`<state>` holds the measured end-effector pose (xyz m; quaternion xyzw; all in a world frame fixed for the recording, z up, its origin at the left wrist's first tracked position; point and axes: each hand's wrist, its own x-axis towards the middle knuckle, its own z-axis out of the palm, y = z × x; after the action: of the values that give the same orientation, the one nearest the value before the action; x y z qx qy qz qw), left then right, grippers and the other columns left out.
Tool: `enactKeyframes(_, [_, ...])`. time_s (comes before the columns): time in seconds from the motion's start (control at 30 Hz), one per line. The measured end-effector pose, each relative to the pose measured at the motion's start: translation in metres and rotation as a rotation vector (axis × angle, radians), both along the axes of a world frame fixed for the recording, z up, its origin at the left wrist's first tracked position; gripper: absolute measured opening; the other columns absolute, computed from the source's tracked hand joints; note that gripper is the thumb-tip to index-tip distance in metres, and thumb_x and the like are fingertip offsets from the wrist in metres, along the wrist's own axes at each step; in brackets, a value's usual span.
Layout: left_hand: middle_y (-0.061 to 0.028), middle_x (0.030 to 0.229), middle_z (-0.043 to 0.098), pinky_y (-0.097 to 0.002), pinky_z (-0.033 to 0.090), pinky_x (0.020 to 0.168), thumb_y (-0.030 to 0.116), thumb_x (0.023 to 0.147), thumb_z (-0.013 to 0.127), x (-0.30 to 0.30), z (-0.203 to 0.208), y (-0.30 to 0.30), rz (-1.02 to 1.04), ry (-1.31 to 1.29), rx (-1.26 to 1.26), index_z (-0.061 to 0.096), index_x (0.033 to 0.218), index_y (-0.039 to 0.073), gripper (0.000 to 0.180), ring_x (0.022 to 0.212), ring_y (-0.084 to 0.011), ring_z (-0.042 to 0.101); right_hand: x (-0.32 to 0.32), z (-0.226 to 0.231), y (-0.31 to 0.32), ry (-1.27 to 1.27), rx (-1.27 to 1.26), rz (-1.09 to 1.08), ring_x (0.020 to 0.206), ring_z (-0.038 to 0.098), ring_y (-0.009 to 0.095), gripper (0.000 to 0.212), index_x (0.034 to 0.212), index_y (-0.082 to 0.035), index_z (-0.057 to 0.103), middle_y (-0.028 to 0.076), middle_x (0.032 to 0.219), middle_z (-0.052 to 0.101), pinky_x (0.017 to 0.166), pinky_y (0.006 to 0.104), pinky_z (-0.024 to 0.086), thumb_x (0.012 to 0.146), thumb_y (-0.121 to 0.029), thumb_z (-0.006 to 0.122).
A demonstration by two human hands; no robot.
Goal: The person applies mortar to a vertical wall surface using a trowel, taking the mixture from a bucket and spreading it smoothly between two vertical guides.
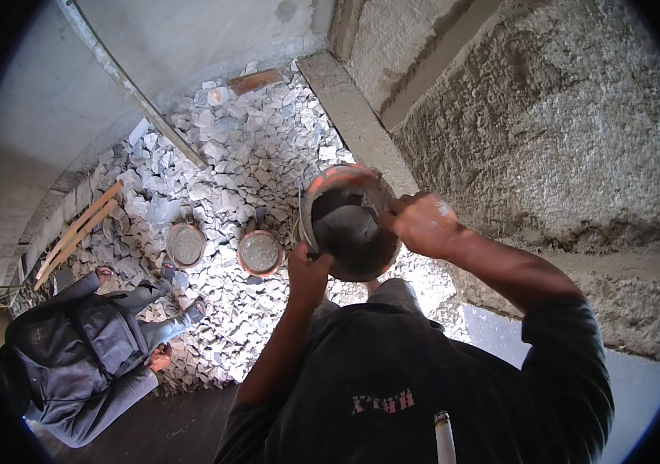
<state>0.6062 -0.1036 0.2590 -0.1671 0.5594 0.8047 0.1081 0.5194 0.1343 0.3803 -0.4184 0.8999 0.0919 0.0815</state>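
The round orange-red bucket with grey-smeared walls [343, 175] is near the middle of the view, at 12 o'clock from the person's dark-shirted torso, with pale, jagged stone rubble [226, 174] showing past it. Inside is dark grey, wet-looking mortar [352, 236], so the load is probably heavy and sluggish, liable to slump toward whichever side dips. The left hand [309, 271] has its grip closed on the bucket's rim at about 7 o'clock, thumb on the inner side. The right hand [426, 223] is at about 3 o'clock, its fingers curled at the rim; they hide what is under them, so I cannot tell whether that grip is clenched on the rim itself or on something else. The wall should be fairly stiff and hard to break, but the wet smear would make it slippery; opposite points of the rim, at 9 and 3 o'clock, look the soundest places to take hold, with fingers hooked under the lip. Toward 9 o'clock from the bucket, on the rubble, are a round orange-rimmed pail of grey mix [260, 275] and, farther out, a similar round grey-filled pail [188, 266].
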Motion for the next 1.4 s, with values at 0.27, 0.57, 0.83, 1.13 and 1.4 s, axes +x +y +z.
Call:
enactKeyframes(0.27, [-0.0039,0.083,0.069,-0.0277,0.051,0.063,-0.001,0.079,0.064,0.004,-0.006,0.006,-0.069,0.008,-0.125,0.068,0.102,-0.003,0.023,0.07,-0.0101,0.062,-0.046,0.005,-0.015,-0.088,0.375,-0.167,0.088,0.077,0.028,0.017,0.104,-0.007,0.074,0.015,0.098,0.077,0.072,0.0429,0.06,0.094,-0.013,0.062])
enactKeyframes(0.57, [-0.0042,0.086,0.071,-0.0287,0.053,0.071,0.002,0.078,0.066,0.023,-0.001,0.013,0.003,-0.093,-0.084,0.07,0.101,-0.003,0.024,0.077,-0.0106,0.064,-0.063,-0.009,0.014,-0.671,0.388,-0.197,0.089,0.076,0.032,0.022,0.107,-0.013,0.076,0.014,0.092,0.075,0.075,0.045,0.059,0.086,-0.022,0.077])
enactKeyframes(0.83, [-0.0068,0.087,0.071,-0.0282,0.054,0.069,0.002,0.08,0.065,0.021,-0.013,-0.011,0.0,-0.103,-0.09,0.069,0.104,-0.004,0.025,0.075,-0.0116,0.065,0.036,-0.079,0.045,-1.172,-0.478,-0.804,0.079,0.069,0.018,0.038,0.106,-0.005,0.074,0.008,0.083,0.072,0.074,0.0371,0.056,0.097,-0.041,0.068])
enactKeyframes(1.13, [-0.0046,0.085,0.069,-0.0276,0.052,0.066,0.003,0.083,0.068,0.002,-0.017,0.003,0.001,-0.078,-0.043,0.066,0.102,-0.003,0.02,0.074,-0.0112,0.064,0.004,0.002,0.056,-1.172,-0.483,-1.001,0.06,0.065,0.014,0.037,0.1,-0.001,0.074,0.009,0.077,0.07,0.052,0.031,0.052,0.106,-0.035,0.061])
enactKeyframes(1.4, [-0.004,0.082,0.067,-0.0283,0.05,0.063,0.002,0.08,0.066,-0.008,-0.023,0.022,-0.036,-0.056,-0.072,0.066,0.097,-0.003,0.018,0.07,-0.0102,0.06,-0.009,-0.004,0.036,-0.621,0.25,-0.506,0.103,0.075,0.037,0.027,0.112,-0.002,0.074,0.021,0.105,0.076,0.087,0.0511,0.058,0.098,-0.017,0.057])
